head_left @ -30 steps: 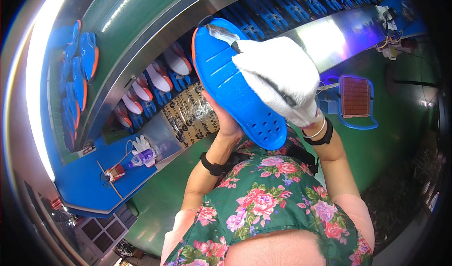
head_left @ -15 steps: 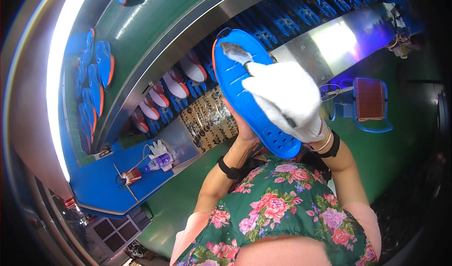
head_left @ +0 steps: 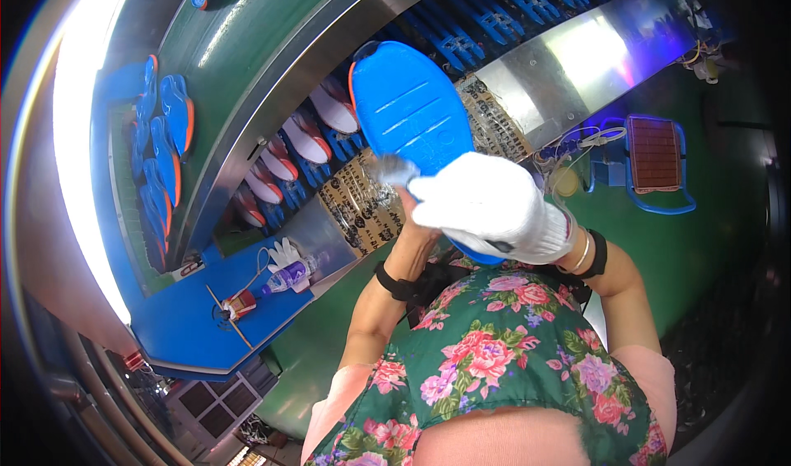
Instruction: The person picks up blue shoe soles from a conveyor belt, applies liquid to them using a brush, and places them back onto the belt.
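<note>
A large blue shoe sole (head_left: 416, 103) with an orange edge stands tilted in front of me, its broad toe end up. My bare left hand (head_left: 418, 223) grips it from the left and from behind, with most of its fingers hidden. In a white knitted glove, my right hand (head_left: 490, 206) is closed round a small brush (head_left: 394, 171). The grey bristles, smeared by motion, are at the sole's left edge near its middle. The brush's handle is mostly hidden in the glove, which also covers much of the sole's lower end.
Beyond the sole, a metal-edged rack holds several white-faced soles (head_left: 306, 140) and blue holders (head_left: 498, 25). More blue soles (head_left: 169, 140) lie on a green conveyor (head_left: 239, 42). A blue side table (head_left: 189, 318) bears a bottle (head_left: 284, 278), a glove and a red pot. A chair (head_left: 657, 157) stands right.
My right hand has brought the brush down from the sole's toe end to its left edge near the middle. The sole has turned a little, and my left hand still holds it.
</note>
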Available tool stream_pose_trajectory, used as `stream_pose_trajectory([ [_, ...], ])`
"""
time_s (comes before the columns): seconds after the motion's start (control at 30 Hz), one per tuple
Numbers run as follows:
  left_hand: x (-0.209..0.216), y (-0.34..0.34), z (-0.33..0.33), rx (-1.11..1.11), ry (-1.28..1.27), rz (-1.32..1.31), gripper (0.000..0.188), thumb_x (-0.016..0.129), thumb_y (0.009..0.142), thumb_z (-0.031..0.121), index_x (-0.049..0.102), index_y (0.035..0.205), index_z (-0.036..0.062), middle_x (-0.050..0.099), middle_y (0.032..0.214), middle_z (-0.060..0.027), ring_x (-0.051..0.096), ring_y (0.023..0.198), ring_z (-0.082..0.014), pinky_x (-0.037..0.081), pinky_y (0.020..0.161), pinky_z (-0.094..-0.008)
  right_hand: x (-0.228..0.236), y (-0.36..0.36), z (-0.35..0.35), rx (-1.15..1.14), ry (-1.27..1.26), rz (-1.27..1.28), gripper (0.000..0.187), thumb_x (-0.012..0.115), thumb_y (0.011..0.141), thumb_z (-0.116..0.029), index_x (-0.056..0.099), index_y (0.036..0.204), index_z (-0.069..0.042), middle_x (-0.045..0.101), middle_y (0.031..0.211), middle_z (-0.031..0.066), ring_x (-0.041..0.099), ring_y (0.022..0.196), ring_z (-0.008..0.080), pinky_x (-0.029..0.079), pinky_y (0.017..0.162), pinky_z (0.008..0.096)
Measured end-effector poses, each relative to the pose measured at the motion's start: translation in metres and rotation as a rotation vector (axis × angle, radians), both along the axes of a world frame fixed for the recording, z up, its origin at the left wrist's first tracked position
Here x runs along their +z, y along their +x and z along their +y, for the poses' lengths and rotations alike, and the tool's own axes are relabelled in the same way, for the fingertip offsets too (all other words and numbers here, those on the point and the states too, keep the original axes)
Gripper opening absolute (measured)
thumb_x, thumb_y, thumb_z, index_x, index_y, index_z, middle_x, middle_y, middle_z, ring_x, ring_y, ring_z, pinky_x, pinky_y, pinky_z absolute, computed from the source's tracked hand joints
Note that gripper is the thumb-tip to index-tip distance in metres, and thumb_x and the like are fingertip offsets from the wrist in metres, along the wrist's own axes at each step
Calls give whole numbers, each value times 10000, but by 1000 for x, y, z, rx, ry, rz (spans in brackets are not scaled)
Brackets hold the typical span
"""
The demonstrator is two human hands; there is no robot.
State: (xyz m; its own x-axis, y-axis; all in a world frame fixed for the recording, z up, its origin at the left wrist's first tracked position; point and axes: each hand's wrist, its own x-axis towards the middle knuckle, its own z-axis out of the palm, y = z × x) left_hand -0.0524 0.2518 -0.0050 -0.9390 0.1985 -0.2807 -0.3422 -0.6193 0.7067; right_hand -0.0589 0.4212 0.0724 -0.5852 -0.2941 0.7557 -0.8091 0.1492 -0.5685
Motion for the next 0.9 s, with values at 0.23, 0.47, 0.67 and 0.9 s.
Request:
stream_pose_trajectory([
  [0.23,2,-7,5,106,-21,-72,1114,269,869,945,329,1574,86,534,1454,-159,560,1294,-326,448,1131,-509,4,-7,20,-30,44,-77,230,777,834,-84,796,1063,-75,771,1096,131,730,901,297,593,794,381],
  [0.47,-18,-17,-18,-128,286,73,1214,271,794,1004,373,1532,46,598,1346,-203,607,1207,-357,472,1091,-525,-1,-5,26,119,-88,-244,217,813,816,-76,803,1031,-101,781,1051,102,730,867,259,586,789,355],
  [0.67,-5,-18,-10,-216,481,-12,1376,271,643,1100,495,1398,-29,680,1119,-271,675,1004,-405,535,962,-536,-10,16,15,-10,-11,-70,246,809,824,-78,797,1068,-108,779,1080,95,734,890,263,588,800,368],
  [0.9,-4,-24,-8,-173,399,103,1246,342,700,1057,574,1246,-38,667,1025,-195,668,996,-338,533,945,-507,-14,25,16,-21,-3,-121,272,818,821,-77,788,1091,-91,779,1072,94,735,883,268,583,798,388],
])
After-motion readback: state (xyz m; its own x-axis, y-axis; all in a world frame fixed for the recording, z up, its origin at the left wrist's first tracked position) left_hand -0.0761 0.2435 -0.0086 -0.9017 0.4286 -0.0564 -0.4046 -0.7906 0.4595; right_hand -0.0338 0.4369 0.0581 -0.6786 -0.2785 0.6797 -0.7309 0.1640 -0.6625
